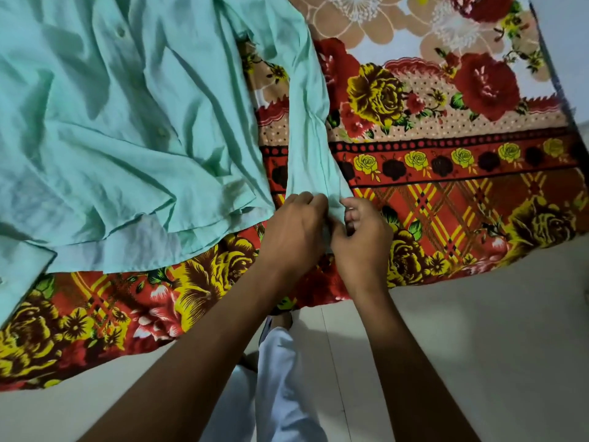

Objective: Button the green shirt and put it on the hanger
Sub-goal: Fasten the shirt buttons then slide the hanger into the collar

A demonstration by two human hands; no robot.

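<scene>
Right now both hands meet at the end of 1 sleeve (pixel 310 129) of the green shirt (pixel 127 122). The left hand (pixel 294 231) has its fingers curled over the cuff from the left, and the right hand (pixel 363 237) pinches the same cuff from the right, thumb and curled fingers closed on the cloth; the 2 hands touch each other there. The sleeve runs up from the cuff to the shirt's body, which lies crumpled and spread across the left part of a floral sheet (pixel 446 154), with 2 buttons (pixel 161 133) showing down its front. The shirt's hem stops short of the sheet's near edge, and the other cuff hangs toward that edge at far left. Right of the sleeve the sheet is bare. Below its edge lies pale floor (pixel 494 346), with the person's white trouser leg (pixel 280 393) between the forearms.
</scene>
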